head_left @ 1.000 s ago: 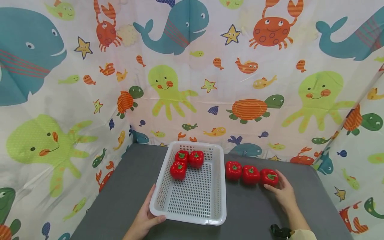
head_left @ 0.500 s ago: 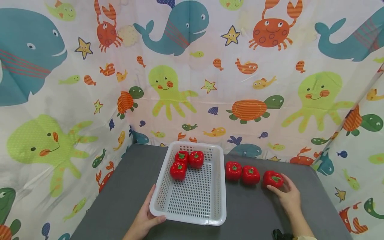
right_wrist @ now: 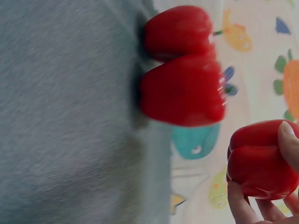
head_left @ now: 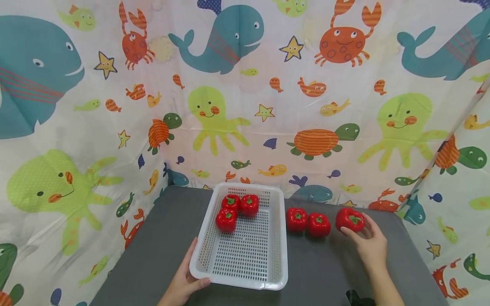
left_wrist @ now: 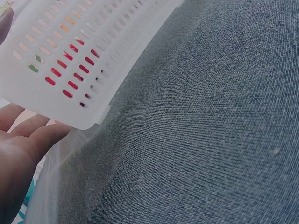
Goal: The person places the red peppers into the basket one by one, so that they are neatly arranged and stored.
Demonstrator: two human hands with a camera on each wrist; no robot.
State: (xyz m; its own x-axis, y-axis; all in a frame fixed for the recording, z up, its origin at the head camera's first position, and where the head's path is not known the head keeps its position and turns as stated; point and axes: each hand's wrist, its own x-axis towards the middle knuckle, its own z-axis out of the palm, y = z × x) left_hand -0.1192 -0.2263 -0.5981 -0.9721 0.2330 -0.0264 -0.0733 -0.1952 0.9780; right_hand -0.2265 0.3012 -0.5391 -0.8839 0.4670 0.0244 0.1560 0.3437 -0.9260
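Note:
A red bell pepper [head_left: 350, 219] with a green stem is gripped by my right hand [head_left: 372, 246], thumb on one side and fingers on the other. In the right wrist view that bell pepper [right_wrist: 259, 161] hangs above the grey tabletop, apart from the two standing peppers [right_wrist: 184, 91]. My left hand [head_left: 184, 282] holds the near left corner of a white perforated basket [head_left: 237, 283]. In the left wrist view the fingers [left_wrist: 30, 128] lie against the basket's plastic side [left_wrist: 23, 81]. Three red bell peppers [head_left: 226, 220] sit in the basket's far left part.
Right of the basket, two red bell peppers [head_left: 318, 225] stand side by side on the grey tabletop [head_left: 321, 272]. A small black object [head_left: 359, 299] lies beside my right forearm. A curtain [head_left: 268, 97] printed with sea animals encloses the back and sides.
My right hand has drawn the bell pepper rightward from the row and raised it off the tabletop. The left hand keeps hold of the basket, and the head view has shifted slightly.

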